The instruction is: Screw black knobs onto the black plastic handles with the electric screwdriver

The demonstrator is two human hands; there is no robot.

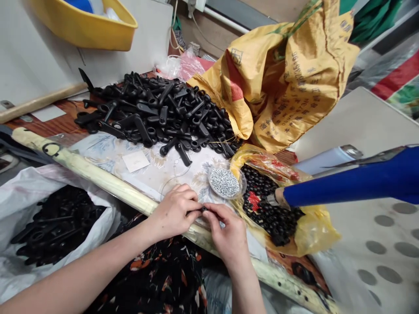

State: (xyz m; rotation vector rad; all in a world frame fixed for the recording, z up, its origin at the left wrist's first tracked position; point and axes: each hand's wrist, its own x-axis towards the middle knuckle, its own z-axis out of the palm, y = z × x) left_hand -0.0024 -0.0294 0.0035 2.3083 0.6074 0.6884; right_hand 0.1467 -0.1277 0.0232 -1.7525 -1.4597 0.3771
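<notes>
Both hands meet over the table's front edge. My left hand (176, 209) is closed, thumb and fingers pinching a small black plastic part (204, 209), most of which the fingers hide. From the other side, my right hand (227, 229) grips the same spot with thumb and forefinger; whether it has a separate piece I cannot make out. Just beyond them stands a clear round bowl of small silver screws or pins (224, 181). To its right, a yellow plastic bag (314, 231) lies open around many small black pieces (262, 196). A large heap of black plastic handles (157, 109) covers the table behind.
A white sack (19, 192) of black parts is at the lower left. A pale padded bar (98, 176) runs along the table edge. A blue tool-like object (353, 183) juts in from the right. A yellow woven sack (281, 87) and a yellow bin (98, 35) stand behind.
</notes>
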